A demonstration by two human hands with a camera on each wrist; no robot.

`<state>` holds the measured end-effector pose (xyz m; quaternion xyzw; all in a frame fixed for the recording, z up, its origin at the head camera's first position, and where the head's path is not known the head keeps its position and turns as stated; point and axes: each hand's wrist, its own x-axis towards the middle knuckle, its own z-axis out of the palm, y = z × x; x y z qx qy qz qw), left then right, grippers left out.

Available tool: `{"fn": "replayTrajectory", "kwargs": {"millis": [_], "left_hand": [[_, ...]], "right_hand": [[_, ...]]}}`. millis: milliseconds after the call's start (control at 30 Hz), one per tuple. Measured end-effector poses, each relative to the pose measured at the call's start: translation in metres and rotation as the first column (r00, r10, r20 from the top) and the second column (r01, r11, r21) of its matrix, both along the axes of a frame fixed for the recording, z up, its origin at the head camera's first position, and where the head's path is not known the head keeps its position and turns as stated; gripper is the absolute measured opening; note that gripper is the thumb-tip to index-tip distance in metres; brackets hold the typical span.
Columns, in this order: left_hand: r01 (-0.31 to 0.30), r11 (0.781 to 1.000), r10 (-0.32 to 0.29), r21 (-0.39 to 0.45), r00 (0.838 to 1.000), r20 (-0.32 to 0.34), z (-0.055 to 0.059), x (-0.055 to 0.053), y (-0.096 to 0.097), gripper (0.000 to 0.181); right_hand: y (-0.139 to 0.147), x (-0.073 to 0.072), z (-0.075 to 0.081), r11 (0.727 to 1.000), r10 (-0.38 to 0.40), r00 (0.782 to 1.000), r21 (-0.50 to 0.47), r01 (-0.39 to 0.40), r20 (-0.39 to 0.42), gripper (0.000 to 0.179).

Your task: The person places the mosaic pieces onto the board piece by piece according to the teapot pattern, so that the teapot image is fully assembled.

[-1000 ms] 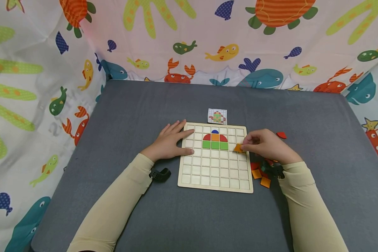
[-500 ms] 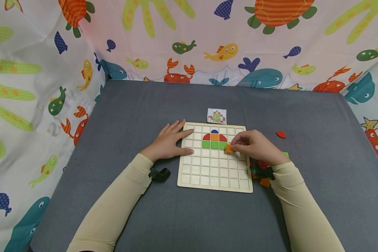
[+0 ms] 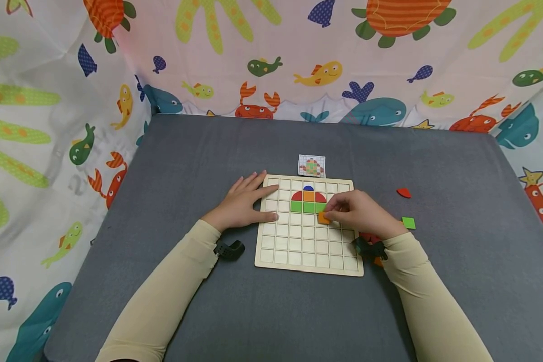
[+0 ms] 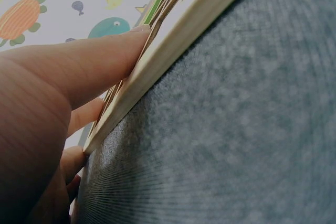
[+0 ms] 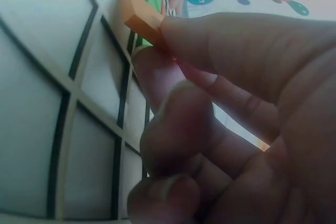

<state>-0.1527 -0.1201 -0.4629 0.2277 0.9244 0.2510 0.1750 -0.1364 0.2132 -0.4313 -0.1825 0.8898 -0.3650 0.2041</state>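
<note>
A wooden grid board (image 3: 294, 246) lies on the grey table, its upper rows bearing a blue half-round tile (image 3: 308, 188), red curved tiles (image 3: 296, 197), an orange square and a row of green square tiles (image 3: 308, 207). My right hand (image 3: 359, 213) pinches an orange square tile (image 3: 323, 218) between thumb and finger, just below the right green tile. In the right wrist view that orange tile (image 5: 139, 17) is tilted close over the grid. My left hand (image 3: 242, 203) rests on the board's left edge with fingers spread, thumb and forefinger over the rim.
A small pattern card (image 3: 311, 166) lies behind the board. To the right are a red curved tile (image 3: 403, 193) and a green square tile (image 3: 409, 222). Red and orange tiles (image 3: 370, 240) lie partly hidden under my right wrist. A sea-animal printed cloth (image 3: 289, 50) surrounds the table.
My right hand has carried the orange tile left across the board to below the green row. The green tile on the right has come into view. My left hand stays put.
</note>
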Motion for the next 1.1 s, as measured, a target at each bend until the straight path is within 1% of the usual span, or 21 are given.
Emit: {"fn": "replayTrajectory", "kwargs": {"millis": [133, 400, 533, 667, 933, 1100], "left_hand": [[0.000, 1.000, 0.000, 0.003, 1.000, 0.000, 0.0008, 0.0002, 0.0004, 0.085], [0.004, 1.000, -0.004, 0.000, 1.000, -0.002, 0.0037, 0.0010, 0.0012, 0.085], [0.000, 1.000, 0.000, 0.006, 1.000, 0.002, 0.0040, 0.0016, 0.0008, 0.084], [0.001, 1.000, -0.001, 0.006, 1.000, 0.000, 0.0030, 0.0011, 0.0004, 0.085], [0.004, 1.000, -0.004, 0.019, 1.000, -0.012, 0.0022, -0.0019, 0.0021, 0.085], [0.014, 1.000, -0.014, 0.002, 1.000, -0.021, 0.0000, -0.0015, 0.0005, 0.087]], "right_hand": [[-0.0014, 0.0002, -0.0018, 1.000, 0.014, 1.000, 0.008, -0.014, -0.008, 0.005], [-0.0041, 0.0020, -0.0040, 0.999, 0.033, 0.999, 0.028, -0.032, -0.030, 0.009], [-0.0054, 0.0030, -0.0049, 0.999, 0.042, 0.998, 0.029, -0.040, -0.048, 0.007], [-0.0062, 0.0032, -0.0042, 0.999, 0.039, 0.998, 0.036, -0.038, -0.051, 0.006], [-0.0078, 0.0025, 0.0008, 0.998, -0.001, 0.999, 0.066, 0.004, -0.051, 0.006], [-0.0055, 0.0043, 0.0029, 0.998, -0.002, 0.999, 0.061, 0.004, -0.032, 0.005]]}}
